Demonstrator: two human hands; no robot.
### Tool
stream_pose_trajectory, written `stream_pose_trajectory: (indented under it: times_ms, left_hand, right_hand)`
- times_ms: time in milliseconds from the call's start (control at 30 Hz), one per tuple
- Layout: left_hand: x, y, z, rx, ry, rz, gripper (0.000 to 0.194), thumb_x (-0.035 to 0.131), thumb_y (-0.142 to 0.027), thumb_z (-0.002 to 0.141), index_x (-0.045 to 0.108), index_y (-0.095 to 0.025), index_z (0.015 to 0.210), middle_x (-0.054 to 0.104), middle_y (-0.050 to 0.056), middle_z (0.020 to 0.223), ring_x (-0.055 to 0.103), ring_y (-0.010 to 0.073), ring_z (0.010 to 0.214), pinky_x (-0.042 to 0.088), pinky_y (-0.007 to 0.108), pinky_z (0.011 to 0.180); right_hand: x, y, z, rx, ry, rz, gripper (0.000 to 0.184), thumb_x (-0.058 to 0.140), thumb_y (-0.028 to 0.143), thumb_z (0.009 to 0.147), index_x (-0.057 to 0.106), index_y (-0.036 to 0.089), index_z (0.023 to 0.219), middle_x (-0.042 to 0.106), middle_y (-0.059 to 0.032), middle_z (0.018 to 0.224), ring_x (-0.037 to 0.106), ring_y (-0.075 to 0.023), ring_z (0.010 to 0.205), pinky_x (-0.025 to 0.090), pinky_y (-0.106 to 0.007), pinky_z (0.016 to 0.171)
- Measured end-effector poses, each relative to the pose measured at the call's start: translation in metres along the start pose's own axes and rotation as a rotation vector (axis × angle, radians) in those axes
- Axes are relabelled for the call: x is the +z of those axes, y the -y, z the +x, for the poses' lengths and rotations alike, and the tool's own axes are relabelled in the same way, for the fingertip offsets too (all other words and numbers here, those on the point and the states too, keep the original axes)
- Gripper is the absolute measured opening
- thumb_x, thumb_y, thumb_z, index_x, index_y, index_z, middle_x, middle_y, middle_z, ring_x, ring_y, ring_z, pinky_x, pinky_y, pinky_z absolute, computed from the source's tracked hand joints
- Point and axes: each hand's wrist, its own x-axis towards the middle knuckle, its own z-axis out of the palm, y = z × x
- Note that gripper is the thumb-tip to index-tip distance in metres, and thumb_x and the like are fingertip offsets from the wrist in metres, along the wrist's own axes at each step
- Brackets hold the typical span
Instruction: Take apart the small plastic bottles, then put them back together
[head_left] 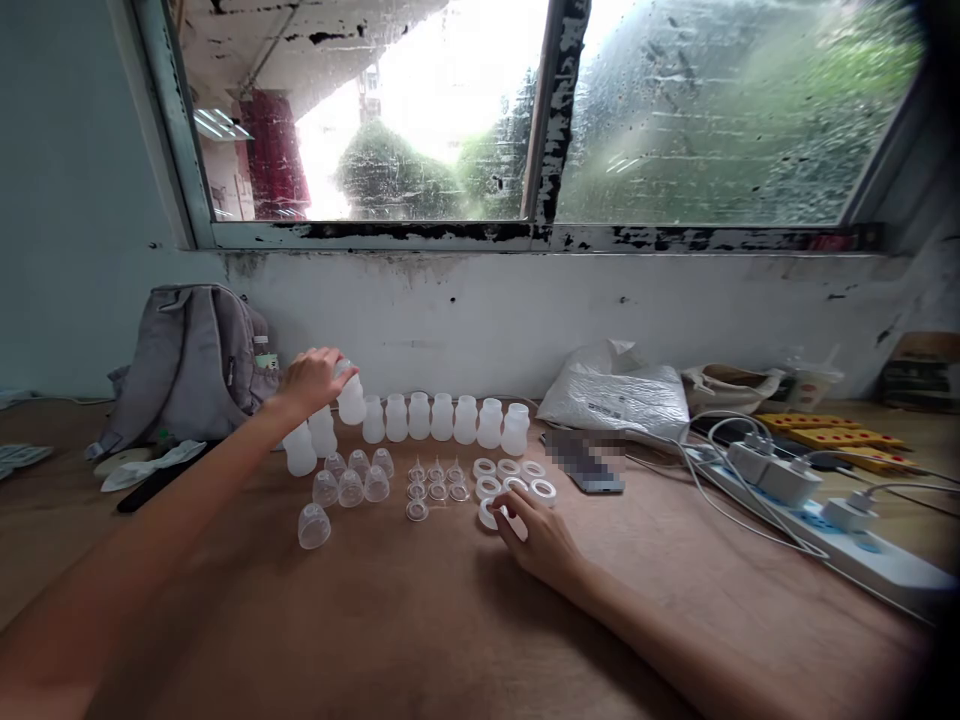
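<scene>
My left hand (pixel 315 378) is closed on the top of a frosted white baby bottle (pixel 352 406) at the left of the back row. More frosted bottles (pixel 442 417) stand side by side along the wall, and a few stand at the row's left end. My right hand (pixel 541 535) pinches the right edge of a white collar ring (pixel 487 515), the nearest of several white rings (pixel 541 491) laid in rows. Clear silicone nipples (pixel 437 490) stand grouped in the middle. Clear dome caps (pixel 350 489) sit to their left, with one cap (pixel 313 526) nearer me.
A grey backpack (pixel 187 360) leans on the wall at left, by a black strip-like object (pixel 161 480). At right lie a phone (pixel 589 465), a silvery plastic bag (pixel 616 390), a power strip (pixel 862 550) with chargers and cables, and yellow blocks (pixel 844 435).
</scene>
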Motion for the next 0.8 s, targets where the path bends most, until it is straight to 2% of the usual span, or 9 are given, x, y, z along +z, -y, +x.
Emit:
stream_pose_trajectory:
  times_ms: [100,167,267,333,433,500,633,733,800]
  left_hand:
    - [-0.029,-0.023,-0.029,-0.046,-0.136,-0.265,0.039,0.043,-0.048,0.078,0.052,-0.017,0.099,0.061,0.005,0.083,0.057,0.0172,0.066,0.041,0.028,0.064]
    - [-0.033,-0.042,-0.063,-0.101,-0.115,-0.486,0.039,0.05,-0.051,0.073,0.053,-0.019,0.094,0.061,0.0,0.069,0.057,0.0156,0.061,0.042,0.026,0.061]
    - [-0.018,-0.073,-0.124,-0.197,0.116,-0.921,0.037,0.059,-0.047,0.068,0.052,-0.02,0.092,0.061,0.0,0.066,0.058,0.0153,0.057,0.044,0.024,0.051]
    - [-0.002,-0.089,-0.157,-0.195,0.312,-1.245,0.031,0.061,-0.042,0.068,0.051,-0.019,0.087,0.062,0.004,0.087,0.06,0.0171,0.07,0.047,0.025,0.057]
    - [0.015,-0.102,-0.183,-0.216,0.481,-1.494,0.028,0.06,-0.039,0.07,0.047,-0.018,0.082,0.056,0.007,0.102,0.059,0.0141,0.069,0.048,0.026,0.06]
    - [0.02,-0.103,-0.186,-0.244,0.528,-1.541,0.029,0.06,-0.039,0.07,0.045,-0.017,0.082,0.055,0.007,0.101,0.057,0.0118,0.066,0.047,0.025,0.059]
    - [0.023,-0.099,-0.184,-0.214,0.546,-1.516,0.032,0.06,-0.038,0.071,0.04,-0.018,0.086,0.055,0.005,0.097,0.058,0.0128,0.071,0.048,0.024,0.06]
    - [0.026,-0.096,-0.188,-0.103,0.509,-1.319,0.041,0.062,-0.034,0.069,0.039,-0.021,0.099,0.055,0.004,0.097,0.058,0.0135,0.076,0.049,0.024,0.062]
    - [0.029,-0.094,-0.192,0.036,0.46,-1.119,0.04,0.06,-0.034,0.071,0.041,-0.022,0.104,0.056,0.003,0.093,0.057,0.0117,0.069,0.049,0.023,0.06]
  right_hand:
    - [-0.002,0.005,0.0,-0.036,-0.051,0.079,0.012,0.041,0.021,0.081,0.051,0.019,0.087,0.054,-0.0056,0.081,0.052,-0.0166,0.075,0.042,-0.027,0.067]
    - [-0.003,0.009,-0.001,-0.062,-0.076,0.123,0.018,0.044,0.023,0.081,0.048,0.02,0.098,0.054,-0.0068,0.087,0.052,-0.0173,0.079,0.043,-0.029,0.07]
    - [-0.005,0.017,-0.005,-0.146,-0.083,0.138,0.043,0.051,0.028,0.078,0.035,0.018,0.117,0.048,-0.0124,0.108,0.048,-0.0219,0.098,0.042,-0.034,0.082]
    - [-0.006,0.024,-0.008,-0.218,-0.031,0.118,0.057,0.056,0.034,0.075,0.03,0.017,0.123,0.041,-0.0151,0.12,0.04,-0.0259,0.111,0.037,-0.039,0.09]
    - [-0.009,0.034,-0.01,-0.269,0.152,0.109,0.052,0.056,0.037,0.075,0.037,0.019,0.12,0.047,-0.0123,0.117,0.044,-0.0248,0.107,0.037,-0.037,0.089]
    - [-0.009,0.038,-0.01,-0.244,0.242,0.123,0.046,0.054,0.036,0.076,0.042,0.02,0.117,0.053,-0.0099,0.109,0.05,-0.0219,0.097,0.041,-0.034,0.083]
    - [-0.008,0.039,-0.011,-0.234,0.255,0.132,0.046,0.055,0.036,0.074,0.043,0.018,0.116,0.056,-0.0096,0.104,0.052,-0.0212,0.092,0.042,-0.033,0.08]
    - [-0.009,0.038,-0.012,-0.276,0.244,0.127,0.044,0.055,0.034,0.074,0.046,0.017,0.114,0.056,-0.0097,0.099,0.053,-0.0207,0.088,0.043,-0.032,0.077]
    - [-0.01,0.038,-0.012,-0.304,0.244,0.126,0.044,0.054,0.032,0.073,0.046,0.017,0.113,0.056,-0.0096,0.096,0.053,-0.0203,0.085,0.044,-0.031,0.075]
